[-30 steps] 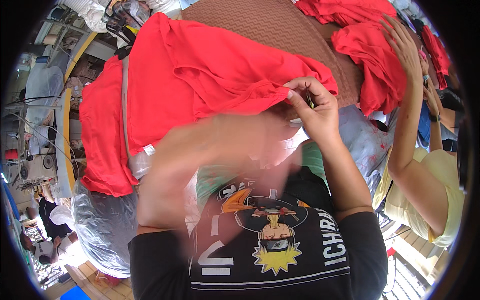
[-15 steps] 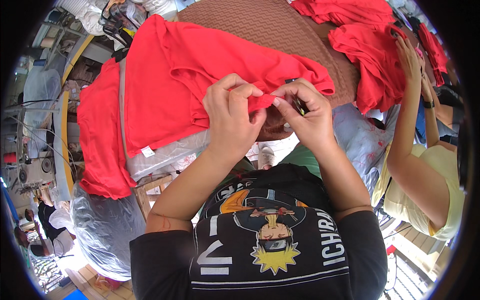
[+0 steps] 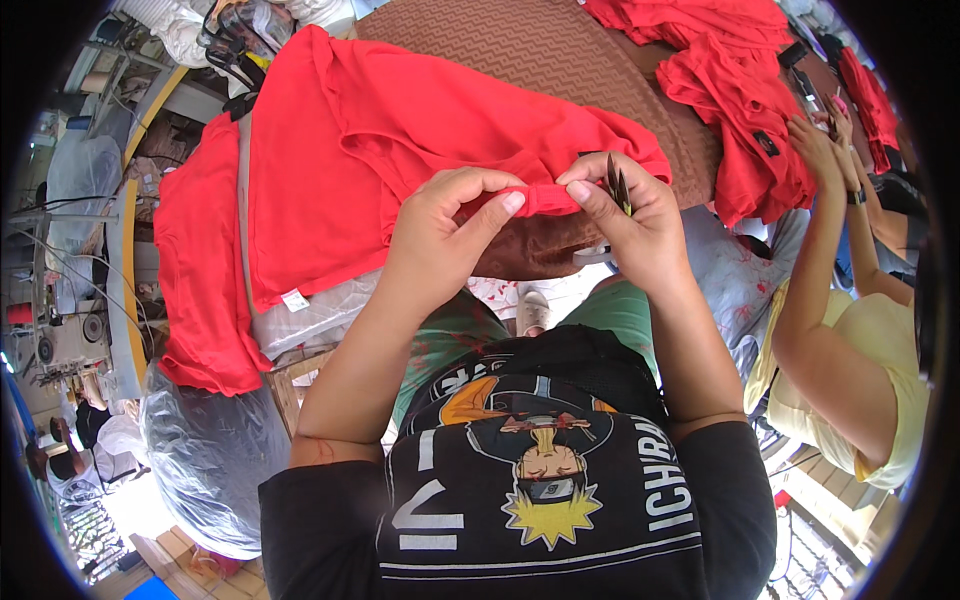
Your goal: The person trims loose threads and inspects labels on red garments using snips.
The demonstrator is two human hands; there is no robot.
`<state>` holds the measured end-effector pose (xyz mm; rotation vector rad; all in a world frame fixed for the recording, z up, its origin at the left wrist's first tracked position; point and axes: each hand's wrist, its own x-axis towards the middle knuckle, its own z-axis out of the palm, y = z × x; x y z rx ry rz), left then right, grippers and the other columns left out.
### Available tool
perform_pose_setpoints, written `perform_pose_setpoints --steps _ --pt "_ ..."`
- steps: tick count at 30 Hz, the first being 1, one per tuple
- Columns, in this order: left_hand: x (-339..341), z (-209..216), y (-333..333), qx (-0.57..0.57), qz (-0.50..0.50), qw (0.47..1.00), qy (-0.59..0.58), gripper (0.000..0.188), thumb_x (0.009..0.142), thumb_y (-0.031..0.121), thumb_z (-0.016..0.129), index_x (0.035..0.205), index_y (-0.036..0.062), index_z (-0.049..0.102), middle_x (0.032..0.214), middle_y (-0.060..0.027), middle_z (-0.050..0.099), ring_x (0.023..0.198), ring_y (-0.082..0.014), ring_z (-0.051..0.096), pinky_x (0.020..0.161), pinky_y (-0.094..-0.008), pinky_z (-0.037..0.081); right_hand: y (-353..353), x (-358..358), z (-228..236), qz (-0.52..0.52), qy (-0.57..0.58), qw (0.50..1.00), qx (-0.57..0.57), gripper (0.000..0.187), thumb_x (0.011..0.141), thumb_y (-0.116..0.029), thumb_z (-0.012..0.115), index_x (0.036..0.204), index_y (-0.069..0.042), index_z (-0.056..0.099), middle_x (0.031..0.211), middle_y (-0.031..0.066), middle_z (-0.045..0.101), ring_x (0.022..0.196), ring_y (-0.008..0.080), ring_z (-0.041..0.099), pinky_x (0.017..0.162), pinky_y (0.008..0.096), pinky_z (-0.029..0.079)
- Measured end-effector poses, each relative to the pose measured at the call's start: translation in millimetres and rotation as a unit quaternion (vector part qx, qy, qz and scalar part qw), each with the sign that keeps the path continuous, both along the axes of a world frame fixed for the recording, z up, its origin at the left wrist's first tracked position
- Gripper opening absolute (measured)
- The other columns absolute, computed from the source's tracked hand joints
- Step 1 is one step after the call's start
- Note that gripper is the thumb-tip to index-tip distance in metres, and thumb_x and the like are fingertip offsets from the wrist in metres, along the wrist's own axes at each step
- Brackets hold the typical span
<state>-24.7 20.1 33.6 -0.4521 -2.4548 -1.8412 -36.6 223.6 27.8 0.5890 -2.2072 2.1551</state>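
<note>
A red garment (image 3: 320,170) lies spread over the near side of the table, a small white tag at its lower edge. My left hand (image 3: 445,230) pinches a narrow edge of it between thumb and fingers. My right hand (image 3: 640,215) pinches the same edge a short way to the right, so the strip is stretched between both hands. Dark, pointed thread snips (image 3: 618,188) also sit in my right hand, blades up; their handles are mostly hidden.
A brown patterned cloth (image 3: 520,60) covers the table. More red garments (image 3: 735,110) lie at the right, where a co-worker's hands (image 3: 825,150) work. Another red piece (image 3: 205,270) hangs at the left, above a plastic-wrapped bundle (image 3: 210,460). Sewing machines (image 3: 75,340) stand far left.
My hands have moved apart, and more of the red edge shows between them. The snips in my right hand have turned upward. The co-worker's hands have shifted lower.
</note>
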Motion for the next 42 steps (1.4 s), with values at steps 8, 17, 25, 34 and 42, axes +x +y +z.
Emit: perform_pose_setpoints --steps 8,17,25,34,42 --pt "-22.7 -6.2 3.1 -0.109 -0.042 0.989 0.094 0.017 0.091 0.019 0.062 0.098 0.0046 0.066 0.094 -0.0050 0.068 0.097 -0.0164 0.061 0.091 -0.0362 0.043 -9.8 -14.5 -18.6 -0.114 0.100 0.983 0.108 0.015 0.084 -0.007 0.069 0.098 -0.005 0.064 0.089 0.0021 0.063 0.082 0.0103 0.058 0.075 0.0257 0.047" --pt "-100.4 -50.6 47.4 -0.443 -0.072 0.803 0.392 0.014 0.083 0.028 0.055 0.085 0.0197 0.067 0.083 0.0040 0.067 0.096 -0.0182 0.060 0.099 -0.0487 0.033 -58.4 27.8 43.3 0.147 0.276 0.939 0.146 0.038 0.068 0.008 0.073 0.103 -0.004 0.069 0.087 0.0059 0.061 0.075 0.0126 0.064 0.061 0.0249 0.051" --pt "-94.8 -56.2 47.2 -0.426 -0.078 0.828 0.357 0.017 0.088 0.029 0.056 0.087 0.0165 0.067 0.083 0.0021 0.067 0.096 -0.0194 0.060 0.101 -0.0530 0.032 -129.3 57.6 45.9 0.315 0.300 0.900 0.036 0.038 0.066 -0.001 0.078 0.103 -0.004 0.070 0.089 0.0070 0.058 0.070 0.0162 0.062 0.052 0.0279 0.048" --pt "-92.7 -40.7 36.0 -0.429 -0.076 0.825 0.358 0.017 0.087 0.028 0.056 0.087 0.0172 0.069 0.087 -0.0011 0.069 0.096 -0.0204 0.061 0.100 -0.0529 0.032 -75.9 36.6 60.5 0.407 0.224 0.749 0.472 0.049 0.058 0.000 0.074 0.105 -0.007 0.066 0.102 0.0106 0.062 0.083 0.0287 0.065 0.068 0.0380 0.052" --pt "-65.8 0.2 17.6 -0.168 -0.065 0.978 0.106 0.021 0.086 0.025 0.062 0.096 0.0088 0.070 0.093 -0.0084 0.070 0.088 -0.0239 0.066 0.082 -0.0363 0.049 15.8 15.0 175.6 0.142 -0.042 0.834 0.531 0.050 0.069 0.007 0.060 0.119 -0.002 0.061 0.097 0.0126 0.064 0.081 0.0236 0.064 0.077 0.0319 0.049"
